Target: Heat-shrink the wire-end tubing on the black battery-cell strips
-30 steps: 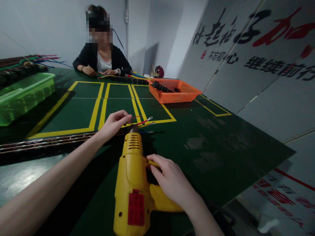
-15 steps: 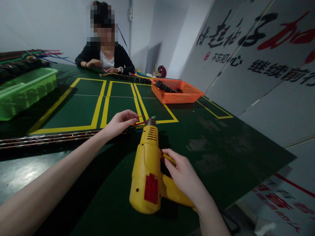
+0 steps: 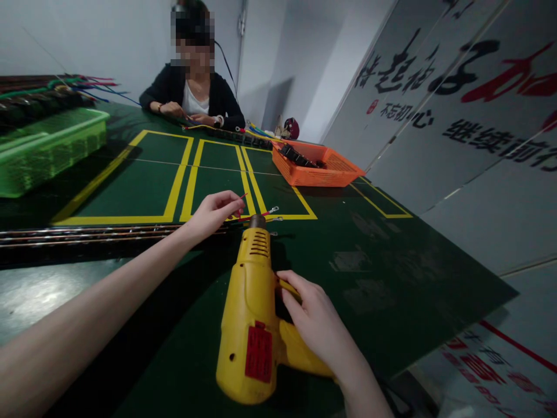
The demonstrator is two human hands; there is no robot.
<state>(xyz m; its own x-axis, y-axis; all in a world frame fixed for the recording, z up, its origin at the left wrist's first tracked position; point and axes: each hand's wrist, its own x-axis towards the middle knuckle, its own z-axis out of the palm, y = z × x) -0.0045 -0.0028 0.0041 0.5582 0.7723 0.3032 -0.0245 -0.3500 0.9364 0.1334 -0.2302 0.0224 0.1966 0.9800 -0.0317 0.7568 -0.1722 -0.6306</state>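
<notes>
My right hand [image 3: 307,305] is closed on the handle of a yellow heat gun [image 3: 247,313], whose metal nozzle [image 3: 257,221] points away from me. Left of the nozzle, the fingers of my left hand [image 3: 217,210] pinch a thin red wire [image 3: 243,196]. Just past the nozzle, a red lead with a metal ring terminal [image 3: 273,209] sticks out to the right, and further ring terminals lie below it. A long dark bundle with copper-coloured rods [image 3: 108,239] runs along the table under my left forearm. The wires directly behind the nozzle are partly hidden.
On the green table [image 3: 404,278] with yellow tape outlines stand a green basket [image 3: 52,157] at left and an orange basket [image 3: 322,174] holding a black part. Across the table sits a person [image 3: 195,98] handling wires. Coloured cables [image 3: 87,87] lie at back left.
The heat gun's nozzle has shifted left and slightly down, uncovering the red lead and its ring terminals. My left hand still pinches the red wire. The whole view has tilted slightly.
</notes>
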